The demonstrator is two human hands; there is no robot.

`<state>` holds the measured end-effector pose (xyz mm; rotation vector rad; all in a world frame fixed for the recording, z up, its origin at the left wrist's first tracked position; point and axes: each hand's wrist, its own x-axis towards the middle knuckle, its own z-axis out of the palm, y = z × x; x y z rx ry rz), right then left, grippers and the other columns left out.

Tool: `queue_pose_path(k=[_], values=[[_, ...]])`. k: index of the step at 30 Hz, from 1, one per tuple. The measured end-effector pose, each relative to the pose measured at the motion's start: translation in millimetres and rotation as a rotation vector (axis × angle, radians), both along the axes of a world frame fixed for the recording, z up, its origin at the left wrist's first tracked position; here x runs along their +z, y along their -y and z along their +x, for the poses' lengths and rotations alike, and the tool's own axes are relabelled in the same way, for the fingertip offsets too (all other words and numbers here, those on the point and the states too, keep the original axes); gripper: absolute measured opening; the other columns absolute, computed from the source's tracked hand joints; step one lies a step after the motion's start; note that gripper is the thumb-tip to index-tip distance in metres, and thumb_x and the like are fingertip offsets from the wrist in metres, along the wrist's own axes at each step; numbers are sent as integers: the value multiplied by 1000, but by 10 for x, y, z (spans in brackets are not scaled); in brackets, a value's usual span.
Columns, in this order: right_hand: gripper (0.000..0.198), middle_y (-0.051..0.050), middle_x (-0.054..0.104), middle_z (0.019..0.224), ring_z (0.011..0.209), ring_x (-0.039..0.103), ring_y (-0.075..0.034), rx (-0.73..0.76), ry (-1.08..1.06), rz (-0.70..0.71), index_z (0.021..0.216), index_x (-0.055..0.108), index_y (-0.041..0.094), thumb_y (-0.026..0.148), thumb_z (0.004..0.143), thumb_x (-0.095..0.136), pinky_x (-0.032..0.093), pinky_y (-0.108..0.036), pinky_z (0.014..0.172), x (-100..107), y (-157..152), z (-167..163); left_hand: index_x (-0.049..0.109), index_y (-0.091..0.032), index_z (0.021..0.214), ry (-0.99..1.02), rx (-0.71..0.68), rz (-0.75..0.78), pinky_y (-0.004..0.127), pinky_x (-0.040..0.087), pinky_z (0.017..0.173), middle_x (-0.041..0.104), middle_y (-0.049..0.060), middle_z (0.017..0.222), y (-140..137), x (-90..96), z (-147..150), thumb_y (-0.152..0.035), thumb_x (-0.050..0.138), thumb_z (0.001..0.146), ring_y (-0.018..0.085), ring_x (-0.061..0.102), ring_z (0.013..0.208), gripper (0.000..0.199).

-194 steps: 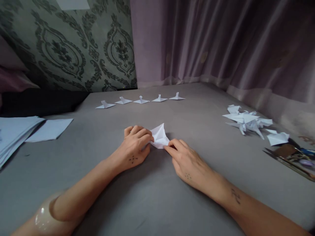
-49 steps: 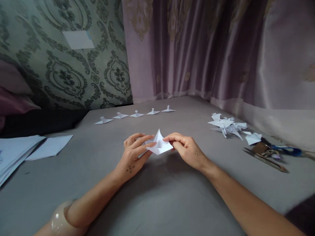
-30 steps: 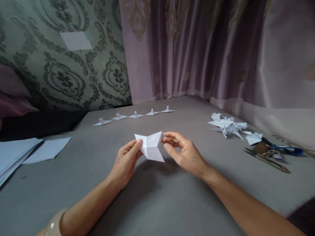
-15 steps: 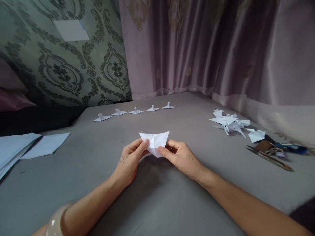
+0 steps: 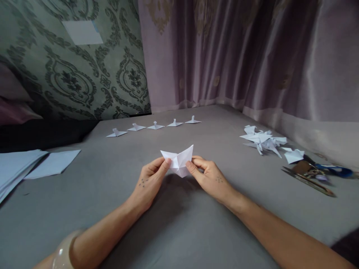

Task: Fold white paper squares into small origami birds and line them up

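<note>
A small piece of folded white paper [image 5: 179,161] is held up over the grey surface, with two pointed corners at the top and a centre crease. My left hand [image 5: 153,177] pinches its left side, thumb in front. On the right side my right hand [image 5: 206,172] pinches it too, thumb on the front face. The other fingers of both hands are partly hidden behind the paper. Beyond it stand several folded paper figures in a row, one of them a white paper figure [image 5: 156,126] with a small upright part.
A heap of folded white paper pieces [image 5: 262,139] lies to the right. Beside it are scissors with blue handles [image 5: 333,170] and a pointed metal tool [image 5: 310,182]. White paper sheets [image 5: 21,164] lie at the left. A curtain [image 5: 196,56] hangs behind the grey surface [image 5: 179,231].
The folded paper has bent along its middle, its right point now rising higher. My right thumb has shifted up and right along it. Both hands keep hold.
</note>
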<state>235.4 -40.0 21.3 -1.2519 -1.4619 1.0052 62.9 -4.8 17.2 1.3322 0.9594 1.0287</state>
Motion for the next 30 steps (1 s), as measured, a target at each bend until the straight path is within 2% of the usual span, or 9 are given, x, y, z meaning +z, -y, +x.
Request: queue_pose_path(k=[3,5,7,9,11,14,19,26,30], values=[[34,-7,68,95,87,64,-19,3,-102,-91,112,57,19,42,88,54,49,-36,82,-79,-18,-12,73,-20,92,10,26,-20,22,45,71,70,2,83,-8,-13,3,-40,61,83,16,59,80,25],[42,-8,68,100,89,64,-19,-86,-135,-112,118,50,19,42,84,59,50,-34,80,-107,-30,-14,73,-19,91,27,56,-19,22,45,71,70,2,82,-19,-23,-2,-40,61,82,16,59,78,25],[39,-10,66,103,92,63,-19,-206,-97,-95,110,53,18,43,81,62,49,-33,82,-106,-38,-8,72,-19,90,52,92,-19,22,45,72,69,3,82,-32,-29,-11,-40,62,82,15,59,78,26],[31,-8,67,97,89,62,-19,-259,-25,-79,97,60,18,45,82,60,48,-32,80,-87,-38,-1,72,-18,90,79,124,-29,23,45,73,69,3,81,-44,-28,-19,-40,62,82,15,59,77,26],[28,-6,67,90,84,61,-18,-213,-5,-87,90,64,18,45,83,58,47,-31,77,-70,-35,-5,72,-17,91,105,135,-39,23,46,74,69,3,81,-51,-23,-20,-40,63,81,15,59,77,26],[26,-4,69,90,83,60,-17,-130,-29,-91,94,67,20,41,82,61,45,-30,78,-61,-32,-39,72,-17,90,128,130,-37,24,46,77,69,3,83,-55,-16,-5,-39,64,81,15,59,80,25],[24,-3,68,86,66,54,-13,-141,-13,-121,91,69,20,40,79,64,42,-28,64,-66,-54,-90,73,-16,89,109,131,-38,25,46,76,69,3,81,-64,-16,18,-40,65,79,16,59,78,27],[32,-4,69,86,79,59,-15,-1,-231,-202,89,71,16,42,71,71,43,-30,78,-66,-75,-98,73,-16,89,71,128,5,24,45,72,68,2,76,-49,-17,6,-43,65,78,16,59,77,30],[32,-3,69,79,75,59,-14,24,-322,-245,80,71,15,43,66,75,43,-29,76,-35,-85,-109,73,-15,90,72,107,1,23,45,68,69,3,78,-34,6,-6,-44,65,78,16,60,74,33]])
